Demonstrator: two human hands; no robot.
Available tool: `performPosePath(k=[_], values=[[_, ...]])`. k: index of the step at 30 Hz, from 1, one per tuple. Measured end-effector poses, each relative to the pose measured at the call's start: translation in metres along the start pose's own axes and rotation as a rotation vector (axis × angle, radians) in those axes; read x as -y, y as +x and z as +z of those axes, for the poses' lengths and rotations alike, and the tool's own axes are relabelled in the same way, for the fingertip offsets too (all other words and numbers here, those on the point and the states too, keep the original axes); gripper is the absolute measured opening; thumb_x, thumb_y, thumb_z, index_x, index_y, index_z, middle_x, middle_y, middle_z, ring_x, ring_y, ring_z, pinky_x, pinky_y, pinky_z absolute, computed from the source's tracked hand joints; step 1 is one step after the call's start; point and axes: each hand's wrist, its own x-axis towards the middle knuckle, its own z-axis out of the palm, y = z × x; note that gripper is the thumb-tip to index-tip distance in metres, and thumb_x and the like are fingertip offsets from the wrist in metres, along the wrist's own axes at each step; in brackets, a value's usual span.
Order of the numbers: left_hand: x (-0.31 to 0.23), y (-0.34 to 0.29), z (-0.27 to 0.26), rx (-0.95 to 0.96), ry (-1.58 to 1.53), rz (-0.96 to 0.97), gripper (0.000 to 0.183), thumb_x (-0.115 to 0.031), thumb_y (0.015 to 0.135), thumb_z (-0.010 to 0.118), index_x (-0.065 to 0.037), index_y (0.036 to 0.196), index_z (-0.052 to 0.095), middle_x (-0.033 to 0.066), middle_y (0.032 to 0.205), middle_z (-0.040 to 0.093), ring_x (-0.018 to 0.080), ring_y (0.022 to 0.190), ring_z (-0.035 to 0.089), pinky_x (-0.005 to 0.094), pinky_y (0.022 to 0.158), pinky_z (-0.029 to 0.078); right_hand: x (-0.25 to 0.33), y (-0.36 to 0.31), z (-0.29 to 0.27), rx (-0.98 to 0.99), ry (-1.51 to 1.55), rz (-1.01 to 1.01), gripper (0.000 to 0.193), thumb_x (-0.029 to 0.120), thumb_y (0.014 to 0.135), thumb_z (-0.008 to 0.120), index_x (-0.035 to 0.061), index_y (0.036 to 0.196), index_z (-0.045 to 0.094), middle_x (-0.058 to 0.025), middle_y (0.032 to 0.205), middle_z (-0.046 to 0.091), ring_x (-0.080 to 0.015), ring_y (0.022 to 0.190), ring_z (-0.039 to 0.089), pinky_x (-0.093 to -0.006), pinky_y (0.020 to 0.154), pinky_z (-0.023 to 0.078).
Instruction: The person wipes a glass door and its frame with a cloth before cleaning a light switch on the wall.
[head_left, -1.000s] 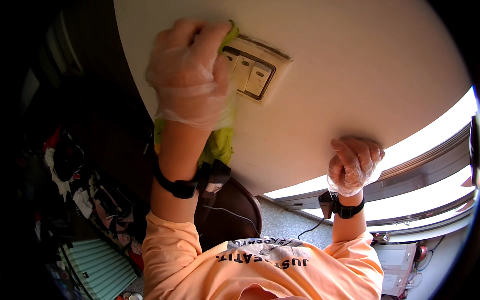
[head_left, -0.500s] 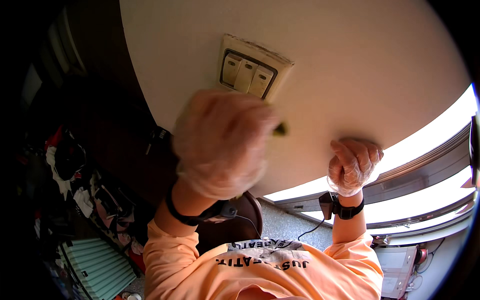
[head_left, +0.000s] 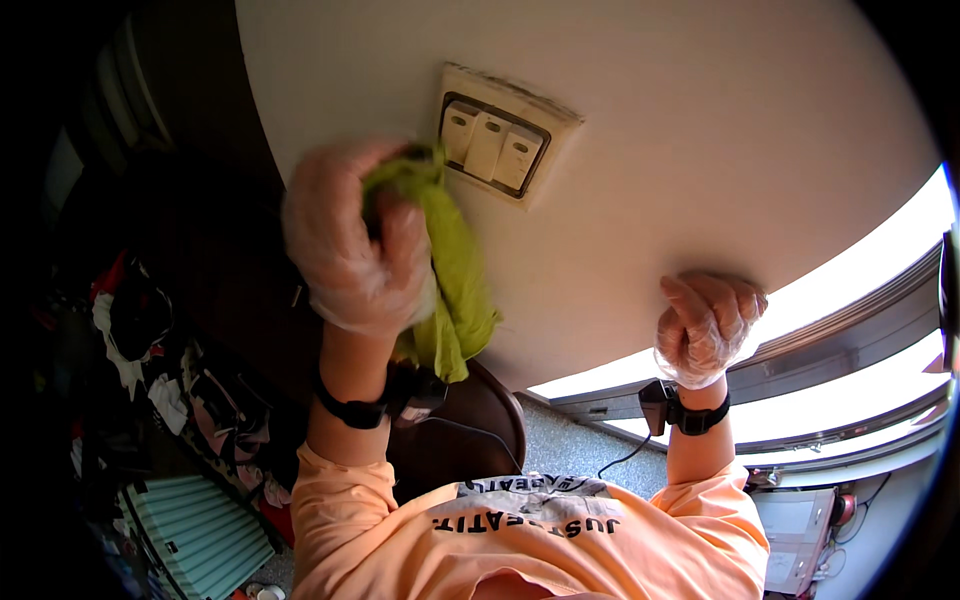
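A bunched green cloth (head_left: 450, 270) is gripped in my left hand (head_left: 365, 240), which wears a thin clear plastic glove. Its loose end hangs down past the wrist, and part of it is hidden by the fingers. Just right of this hand, a light switch panel (head_left: 497, 140) with three rocker switches is set in the wall (head_left: 640, 130); grime darkens the edge of its cream frame. My right hand (head_left: 708, 325), also gloved, rests against the wall farther right, its fingers curled in with nothing visible in them.
Bright window panes and a sliding frame (head_left: 840, 375) lie on the right. Behind me is a brown rounded piece of furniture (head_left: 475, 425). Clothes (head_left: 165, 400) are heaped at the dim left, near a pale green ribbed panel (head_left: 195, 535).
My left hand has moved left and away from the switch panel, uncovering its lower edge. More of the green cloth shows now. The right hand keeps its place on the wall.
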Motion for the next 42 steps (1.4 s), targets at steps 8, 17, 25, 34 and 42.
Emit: performPosePath(k=[8,17,25,34,42], values=[[0.013,0.049,0.026,0.066,0.118,0.115,0.024,-0.005,0.074,0.063,-0.008,0.098,0.066,0.0118,0.091,0.06,0.0302,0.084,0.06,0.0414,0.073,0.049,0.0,0.003,0.006,-0.035,0.021,-0.004,0.027,0.006,0.073,0.061,0.0205,0.094,0.069,0.0042,0.083,0.06,-0.0168,0.082,0.055,-0.0364,0.077,0.04],[-0.058,0.036,0.046,0.318,0.027,0.232,0.018,-0.005,0.07,0.064,-0.008,0.088,0.063,0.0084,0.086,0.06,0.0282,0.083,0.059,0.0401,0.073,0.05,-0.002,0.001,0.007,-0.044,-0.015,-0.002,0.025,0.007,0.077,0.06,0.0213,0.095,0.068,0.0039,0.082,0.06,-0.017,0.079,0.055,-0.036,0.078,0.04],[-0.032,0.012,0.003,0.215,-0.022,0.093,0.016,-0.004,0.077,0.058,-0.005,0.091,0.065,0.0097,0.087,0.064,0.0283,0.086,0.061,0.0377,0.071,0.05,-0.006,-0.003,0.008,-0.035,-0.019,0.004,0.031,0.008,0.069,0.061,0.0237,0.095,0.068,0.0054,0.084,0.059,-0.0176,0.082,0.054,-0.0373,0.08,0.04],[0.04,-0.002,0.04,-0.147,-0.116,-0.143,0.024,-0.002,0.082,0.056,0.0,0.105,0.063,0.0153,0.095,0.061,0.0308,0.086,0.06,0.0381,0.08,0.048,-0.004,0.0,0.011,-0.067,0.003,-0.014,0.027,0.008,0.074,0.061,0.0213,0.096,0.07,0.0047,0.081,0.06,-0.0171,0.08,0.055,-0.0368,0.077,0.04],[0.024,0.045,0.028,0.063,-0.187,-0.014,0.02,-0.002,0.08,0.062,-0.001,0.1,0.065,0.0158,0.089,0.062,0.0315,0.075,0.061,0.0342,0.07,0.05,-0.002,-0.004,0.01,-0.045,0.01,-0.004,0.025,0.01,0.077,0.062,0.0222,0.098,0.07,0.0046,0.082,0.06,-0.0168,0.081,0.054,-0.037,0.076,0.04]])
